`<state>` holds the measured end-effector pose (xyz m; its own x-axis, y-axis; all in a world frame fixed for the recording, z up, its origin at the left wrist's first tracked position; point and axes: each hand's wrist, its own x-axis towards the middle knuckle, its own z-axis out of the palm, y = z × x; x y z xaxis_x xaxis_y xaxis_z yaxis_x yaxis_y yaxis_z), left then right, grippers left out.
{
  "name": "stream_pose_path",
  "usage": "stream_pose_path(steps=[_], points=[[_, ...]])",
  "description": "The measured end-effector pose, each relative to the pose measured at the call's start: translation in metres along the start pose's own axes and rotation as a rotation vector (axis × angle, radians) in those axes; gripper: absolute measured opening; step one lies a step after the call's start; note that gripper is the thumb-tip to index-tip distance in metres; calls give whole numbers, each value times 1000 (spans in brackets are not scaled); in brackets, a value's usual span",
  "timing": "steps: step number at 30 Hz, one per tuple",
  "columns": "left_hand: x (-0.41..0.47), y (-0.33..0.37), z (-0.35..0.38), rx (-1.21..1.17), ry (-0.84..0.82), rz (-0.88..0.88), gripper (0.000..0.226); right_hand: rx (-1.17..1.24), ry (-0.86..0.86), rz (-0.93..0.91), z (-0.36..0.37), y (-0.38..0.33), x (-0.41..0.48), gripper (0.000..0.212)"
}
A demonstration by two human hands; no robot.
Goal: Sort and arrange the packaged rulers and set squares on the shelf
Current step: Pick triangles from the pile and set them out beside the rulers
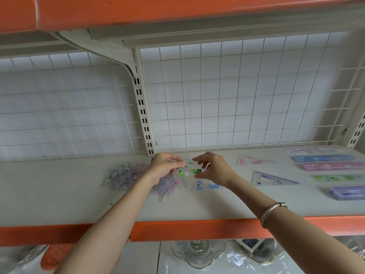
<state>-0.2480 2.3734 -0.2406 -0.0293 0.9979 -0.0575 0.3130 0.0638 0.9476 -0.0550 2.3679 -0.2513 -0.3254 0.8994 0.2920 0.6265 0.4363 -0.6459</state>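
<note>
Both hands hold one green-printed set square pkg (pixel 188 169) just above the shelf (pixel 79 194), mid-scene. Left hand (pixel 164 167) pinches its left end, right hand (pixel 212 168) pinches the right end w/ thumb below and fingers on top. Held flat and lifted, prob. to read the print/colour and decide which group it joins.

Source heap: a jumbled pile of packaged set squares (pixel 126 176) lies left of and under the left hand, pkgs overlapping at odd angles, so nothing there is sorted yet. A blue-printed set square (pixel 207 184) lies just near of the right wrist.

Right side looks like the sorted area: pink-printed set square (pixel 253 160) far, purple-edged set square (pixel 273 178) nearer, each apart. Further right a column of packaged rulers (pixel 331 166) runs far to near, roughly parallel, by colour: pale, blue, pink, green, purple.

No green triangle spot visible yet; my guess is it goes in the bare shelf space near the other two triangles. In the way: right forearm w/ bangle (pixel 273 213) crosses over the blue one, and the upright post (pixel 143 113) stands just behind the hands.
</note>
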Motion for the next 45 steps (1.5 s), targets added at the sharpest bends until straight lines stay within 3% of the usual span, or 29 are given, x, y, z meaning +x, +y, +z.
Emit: stream_pose_path(steps=[10, 25, 39, 45], points=[[6, -6, -7, -115, 233, 61, 11, -66, -167, 110, -17, 12, -22, 49], [-4, 3, 44, -126, 110, 119, 10, -114, -275, 119, -35, 17, -79, 44], [-14, 11, 57, -221, 79, 113, 15, -87, -262, 161, -39, 17, -87, 33], [-18, 18, 62, -368, 89, 57, 22, -7, -42, 174, -44, 14, -70, 25]])
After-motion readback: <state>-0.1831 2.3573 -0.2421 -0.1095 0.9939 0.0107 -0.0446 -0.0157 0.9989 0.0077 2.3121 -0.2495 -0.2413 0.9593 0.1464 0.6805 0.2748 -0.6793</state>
